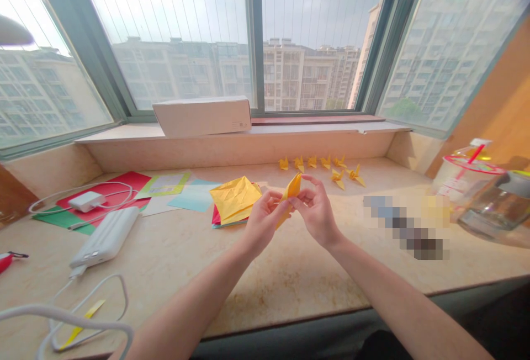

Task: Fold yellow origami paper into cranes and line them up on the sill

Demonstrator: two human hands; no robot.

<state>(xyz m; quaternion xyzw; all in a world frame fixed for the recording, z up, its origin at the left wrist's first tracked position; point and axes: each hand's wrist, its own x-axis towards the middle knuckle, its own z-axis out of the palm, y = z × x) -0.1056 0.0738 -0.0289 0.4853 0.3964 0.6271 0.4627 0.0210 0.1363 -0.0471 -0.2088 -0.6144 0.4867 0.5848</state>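
Both my hands meet above the stone counter (pixel 290 277), pinching a partly folded piece of yellow paper (pixel 292 187). My left hand (pixel 261 219) grips its lower part with closed fingers. Fingertips of my right hand (pixel 317 208) pinch its upper edge. Just left of my hands lies a creased yellow sheet (pixel 235 199) on top of a small stack of coloured paper. Several finished yellow paper cranes (pixel 327 165) stand in a row behind my hands near the wall.
A white power bank (pixel 105 237) with white cables lies at the left, near red and green sheets (pixel 83 208) and a charger. A long white box (pixel 202 116) rests on the windowsill. A plastic cup (pixel 467 175) and a glass jar (pixel 492 205) stand at the right.
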